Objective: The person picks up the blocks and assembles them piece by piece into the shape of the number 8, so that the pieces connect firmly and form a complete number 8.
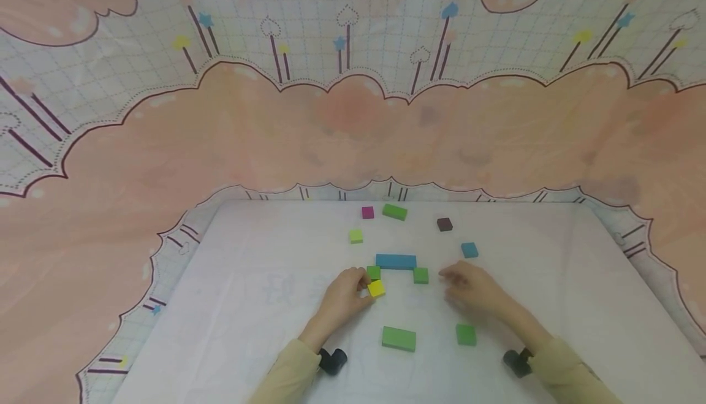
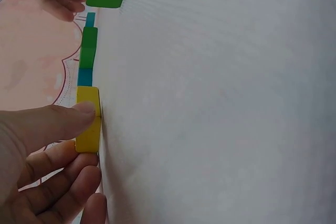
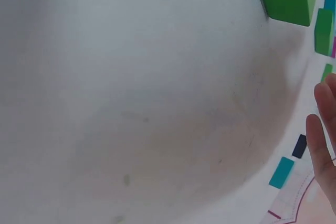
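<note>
Left hand: thumb and fingers pinch yellow block, near middle of table. Right hand: fingers parted, loosely bent; gap at 9 o'clock before right green block. By head-view clock, from yellow block: left green block just beside at 12, blue bar at 1, long green block at 5. Side edges of white tabletop well apart from hands, 9 and 3 o'clock; cloud-patterned cloth beyond far edge, 12.
</note>
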`<state>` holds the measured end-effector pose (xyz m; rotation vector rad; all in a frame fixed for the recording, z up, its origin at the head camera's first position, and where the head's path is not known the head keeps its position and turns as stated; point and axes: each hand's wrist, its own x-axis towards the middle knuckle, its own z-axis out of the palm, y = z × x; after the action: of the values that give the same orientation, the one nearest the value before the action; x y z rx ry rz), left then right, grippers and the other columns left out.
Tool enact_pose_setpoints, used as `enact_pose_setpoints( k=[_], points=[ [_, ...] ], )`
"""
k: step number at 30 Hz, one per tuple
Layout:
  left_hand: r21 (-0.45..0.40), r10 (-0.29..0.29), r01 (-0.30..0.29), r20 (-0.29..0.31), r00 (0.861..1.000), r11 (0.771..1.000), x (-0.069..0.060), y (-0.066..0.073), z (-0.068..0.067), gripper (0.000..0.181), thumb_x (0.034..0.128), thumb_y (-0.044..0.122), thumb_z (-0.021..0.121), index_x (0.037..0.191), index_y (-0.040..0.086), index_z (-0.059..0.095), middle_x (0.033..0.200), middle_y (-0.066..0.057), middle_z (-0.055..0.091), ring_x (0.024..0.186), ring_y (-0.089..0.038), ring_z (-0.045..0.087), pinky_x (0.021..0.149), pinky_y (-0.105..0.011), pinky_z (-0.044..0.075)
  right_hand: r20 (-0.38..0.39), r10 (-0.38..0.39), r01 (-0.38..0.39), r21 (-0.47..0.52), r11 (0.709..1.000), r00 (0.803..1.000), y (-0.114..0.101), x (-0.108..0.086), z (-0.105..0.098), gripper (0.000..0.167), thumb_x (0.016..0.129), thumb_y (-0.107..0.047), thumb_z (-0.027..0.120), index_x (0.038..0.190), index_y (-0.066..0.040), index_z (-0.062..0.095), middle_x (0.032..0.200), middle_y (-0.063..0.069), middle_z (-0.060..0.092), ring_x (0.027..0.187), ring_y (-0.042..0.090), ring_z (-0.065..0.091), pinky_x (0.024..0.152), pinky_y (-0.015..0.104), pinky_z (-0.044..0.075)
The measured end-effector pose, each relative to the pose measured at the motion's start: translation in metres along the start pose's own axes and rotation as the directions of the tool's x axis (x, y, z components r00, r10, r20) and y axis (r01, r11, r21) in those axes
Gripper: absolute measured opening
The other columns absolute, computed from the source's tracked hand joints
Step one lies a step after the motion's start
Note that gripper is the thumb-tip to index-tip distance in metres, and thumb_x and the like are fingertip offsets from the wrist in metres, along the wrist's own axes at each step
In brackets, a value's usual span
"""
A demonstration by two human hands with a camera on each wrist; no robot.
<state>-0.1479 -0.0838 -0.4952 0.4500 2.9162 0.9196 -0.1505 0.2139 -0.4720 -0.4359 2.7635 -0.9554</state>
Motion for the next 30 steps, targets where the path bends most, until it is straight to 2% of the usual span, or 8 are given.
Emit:
enact_pose_setpoints(
  k=[5, 13, 19, 30],
  points=[
    [-0.002, 0.007, -0.007, -0.002, 1.000, 1.000, 0.000, 0.000, 0.000, 0.026, 0.0771, 0.019, 0.079, 0.096, 0.010, 0.063, 0.088, 0.002, 0.061, 0.081, -0.011, 0.054, 0.073, -0.024, 0.049, -0.013, 0.050, -0.049, 0.020, 0.999, 0.999, -0.002, -0.010, -0.002, 0.032, 0.087, -0.016, 0.066, 0.119, -0.015, 0.063, 0.106, -0.001, 0.064, 0.096, 0.015, 0.057, 0.081, 0.030, 0.051],
    [-0.006, -0.003, 0.003, -0.002, 1.000, 1.000, -0.001, 0.000, 0.000, 0.026, 0.0771, 0.019, 0.079, 0.096, 0.011, 0.062, 0.087, 0.002, 0.060, 0.081, -0.011, 0.053, 0.072, -0.024, 0.049, -0.012, 0.090, -0.090, 0.035, 0.995, 0.996, -0.008, -0.027, -0.003, 0.031, 0.087, -0.017, 0.066, 0.117, -0.016, 0.064, 0.105, -0.002, 0.065, 0.097, 0.015, 0.058, 0.083, 0.035, 0.052],
    [-0.005, -0.014, 0.014, -0.005, 1.000, 1.000, -0.002, -0.001, 0.001, 0.026, 0.0774, 0.019, 0.078, 0.096, 0.012, 0.062, 0.087, 0.002, 0.060, 0.081, -0.010, 0.052, 0.072, -0.024, 0.048, -0.001, 0.140, -0.139, 0.079, 0.987, 0.990, -0.007, -0.038, 0.000, 0.031, 0.087, -0.017, 0.067, 0.117, -0.016, 0.064, 0.103, -0.001, 0.064, 0.093, 0.013, 0.058, 0.076, 0.027, 0.051],
    [-0.032, -0.029, 0.028, -0.012, 1.000, 0.999, -0.003, -0.002, 0.002, 0.028, 0.0767, 0.021, 0.079, 0.097, 0.014, 0.062, 0.088, 0.004, 0.059, 0.083, -0.009, 0.053, 0.074, -0.025, 0.049, -0.014, 0.066, -0.065, 0.053, 0.996, 0.998, 0.005, -0.058, 0.003, 0.030, 0.085, -0.018, 0.068, 0.115, -0.016, 0.064, 0.101, -0.004, 0.064, 0.093, 0.011, 0.059, 0.072, 0.018, 0.049]
  ],
)
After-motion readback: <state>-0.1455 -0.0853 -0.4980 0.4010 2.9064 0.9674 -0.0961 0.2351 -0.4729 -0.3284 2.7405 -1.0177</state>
